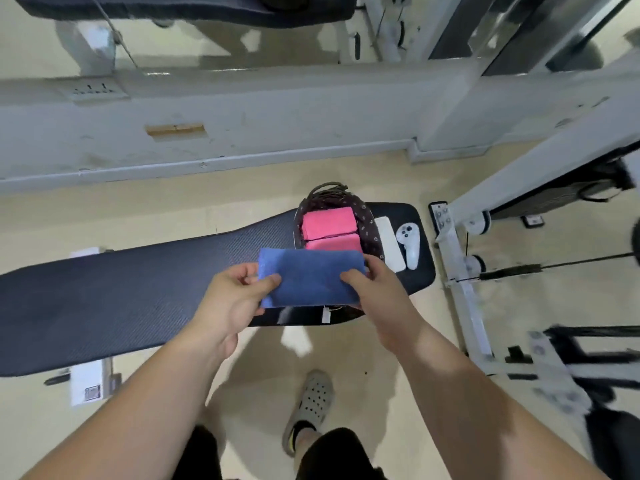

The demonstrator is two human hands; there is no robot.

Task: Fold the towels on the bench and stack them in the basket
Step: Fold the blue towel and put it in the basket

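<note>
A folded blue towel (310,277) is held flat in the air just above the near half of the basket (367,221). My left hand (239,299) pinches its left end, thumb on top. My right hand (375,289) grips its right end. The dark patterned basket stands on the right part of the black padded bench (121,289). Inside it lie two folded pink towels (329,223), side by side, the nearer one partly hidden under the blue towel.
A white controller (409,242) and a flat white pad (389,244) lie on the bench's right end beside the basket. White gym machine frames (460,271) stand close on the right. A low wall ledge (242,133) runs behind the bench.
</note>
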